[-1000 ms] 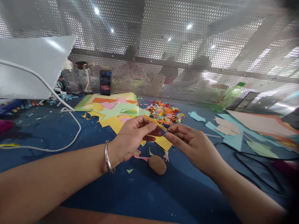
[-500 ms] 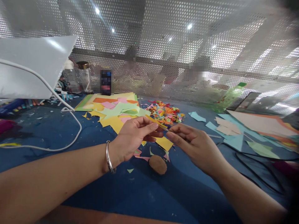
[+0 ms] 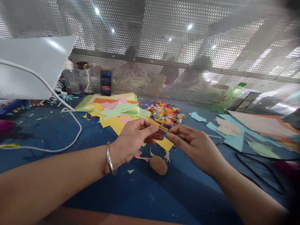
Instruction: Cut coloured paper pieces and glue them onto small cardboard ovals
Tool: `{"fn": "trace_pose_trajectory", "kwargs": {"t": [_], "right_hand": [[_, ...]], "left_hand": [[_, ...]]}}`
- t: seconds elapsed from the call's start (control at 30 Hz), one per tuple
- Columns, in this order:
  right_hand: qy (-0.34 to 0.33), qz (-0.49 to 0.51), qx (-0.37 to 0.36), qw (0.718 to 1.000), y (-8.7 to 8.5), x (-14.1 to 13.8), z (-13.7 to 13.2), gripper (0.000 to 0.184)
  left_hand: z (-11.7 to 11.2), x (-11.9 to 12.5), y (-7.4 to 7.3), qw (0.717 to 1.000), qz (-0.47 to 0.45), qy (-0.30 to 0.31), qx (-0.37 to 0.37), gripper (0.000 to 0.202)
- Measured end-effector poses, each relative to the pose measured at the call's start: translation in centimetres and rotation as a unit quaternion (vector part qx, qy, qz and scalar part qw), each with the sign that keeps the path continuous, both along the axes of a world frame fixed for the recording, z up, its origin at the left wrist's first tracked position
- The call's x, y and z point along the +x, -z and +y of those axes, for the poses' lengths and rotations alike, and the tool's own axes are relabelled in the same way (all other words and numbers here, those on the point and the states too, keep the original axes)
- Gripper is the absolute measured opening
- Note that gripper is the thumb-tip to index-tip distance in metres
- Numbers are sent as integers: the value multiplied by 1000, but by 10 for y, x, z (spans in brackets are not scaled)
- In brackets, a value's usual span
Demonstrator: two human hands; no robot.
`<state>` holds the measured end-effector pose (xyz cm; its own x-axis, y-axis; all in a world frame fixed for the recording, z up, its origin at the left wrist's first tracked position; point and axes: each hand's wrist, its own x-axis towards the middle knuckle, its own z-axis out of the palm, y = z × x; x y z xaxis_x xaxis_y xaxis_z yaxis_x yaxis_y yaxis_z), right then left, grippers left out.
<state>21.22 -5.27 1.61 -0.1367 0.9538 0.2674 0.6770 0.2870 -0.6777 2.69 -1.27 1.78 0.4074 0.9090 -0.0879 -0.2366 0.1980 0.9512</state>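
Note:
My left hand (image 3: 137,136), with a silver bangle at the wrist, is closed in a pinch on a narrow piece of yellow paper (image 3: 153,122). Opposite it, my right hand (image 3: 187,139) is closed around a thin tool with a metal tip (image 3: 165,129) and a dark end. Fingers hide most of this tool, so I cannot tell its kind. The tip meets or nearly meets the yellow paper. Below the hands, a flat brown oval piece (image 3: 158,165) lies on the blue table (image 3: 150,200) beside pink and green paper scraps (image 3: 142,157).
Coloured paper sheets (image 3: 112,112) and a heap of small clippings (image 3: 166,112) lie behind my hands. More paper (image 3: 260,125) and a black cable (image 3: 255,168) are at the right. A white cable (image 3: 77,118), bottles (image 3: 84,78) and a phone (image 3: 106,82) stand left, before a perforated screen (image 3: 152,37).
Both hands stay in nearly the same place. The left fingers and the yellow paper have shifted very slightly downward, and the tool's tip shows at a slightly different angle.

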Motion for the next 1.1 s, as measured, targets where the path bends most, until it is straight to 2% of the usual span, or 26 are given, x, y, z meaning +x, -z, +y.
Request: {"fn": "trace_pose_trajectory", "kwargs": {"t": [0.27, 0.67, 1.1], "right_hand": [[1, 33, -3, 999, -3, -3, -2, 37], [-6, 25, 4, 1000, 2, 0, 0, 36], [-21, 23, -5, 999, 1, 1, 1, 35]], "left_hand": [[-1, 1, -1, 1000, 6, 3, -16, 15], [1, -2, 2, 1000, -5, 22, -15, 16], [4, -3, 3, 999, 25, 43, -9, 13]]}}
